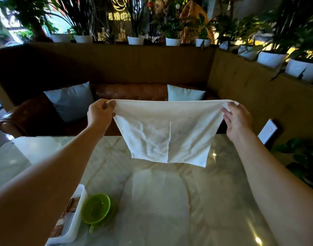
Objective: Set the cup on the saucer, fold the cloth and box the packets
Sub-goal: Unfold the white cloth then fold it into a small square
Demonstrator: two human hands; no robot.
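A: Containers first. White box (76, 215) at the near left edge of the marble table (214, 201), partly hidden under the person's left forearm. Brown packets (63, 219) stand inside it in a row. Count not readable from here.

B: And the green pieces?

A: Green cup (95, 208) just beside the box, on its right. It sits on a green saucer (109, 214), whose rim shows past the cup on the right and near sides. Cup looks empty; pale glints inside, nothing more I can make out. A small green handle pokes out toward the near edge.

B: The cloth?

A: White cloth (162, 134), up in the air above the middle of the table, clear of the surface. Top edge stretched level between both hands, sagging slightly. It hangs down, narrowing toward the bottom. Creased all over, with one vertical layer edge running down near the centre. Faint grey smudges in the middle.

B: Grips?

A: Left hand (99, 116) pinches the top left corner, thumb and fingers closed on the fabric. Right hand (238, 119) holds the top right corner, which is bunched at its fingertips; the other fingers spread behind the cloth.

B: Background?

A: Brown leather sofa (131, 91) with two pale blue cushions (70, 102) beyond the table, white plant pots (136, 40) along the ledge.
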